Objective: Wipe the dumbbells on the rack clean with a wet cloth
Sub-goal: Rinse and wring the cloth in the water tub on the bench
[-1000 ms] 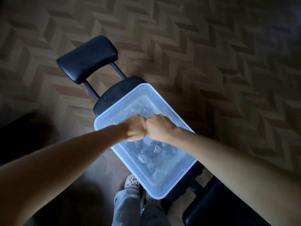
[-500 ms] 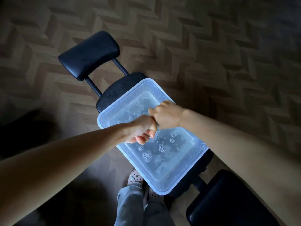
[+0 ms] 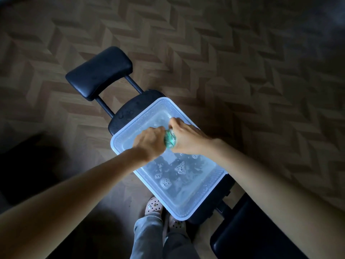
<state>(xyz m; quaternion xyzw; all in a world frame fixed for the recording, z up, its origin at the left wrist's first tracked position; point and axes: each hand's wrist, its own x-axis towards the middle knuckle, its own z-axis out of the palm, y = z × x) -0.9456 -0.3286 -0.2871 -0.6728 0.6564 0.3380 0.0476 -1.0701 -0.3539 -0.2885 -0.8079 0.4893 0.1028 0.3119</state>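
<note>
While left hand [image 3: 149, 142], right hand [image 3: 189, 140] clench it, green cloth [image 3: 169, 140] forms wad, seemingly twisted, over translucent tub [image 3: 210, 191].

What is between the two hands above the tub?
A bunched green cloth, gripped by the left hand and the right hand, as the head view shows.

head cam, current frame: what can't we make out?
- Cloth: head view, only a green wad shows; left hand and right hand cover the rest.
- Fingertips: head view, curled under the hands.
- Dumbbells, rack: outside the frame.
- Bench: middle hidden under the tub; near pad cut off by the bottom edge.
- Floor at left: too dark.
</note>
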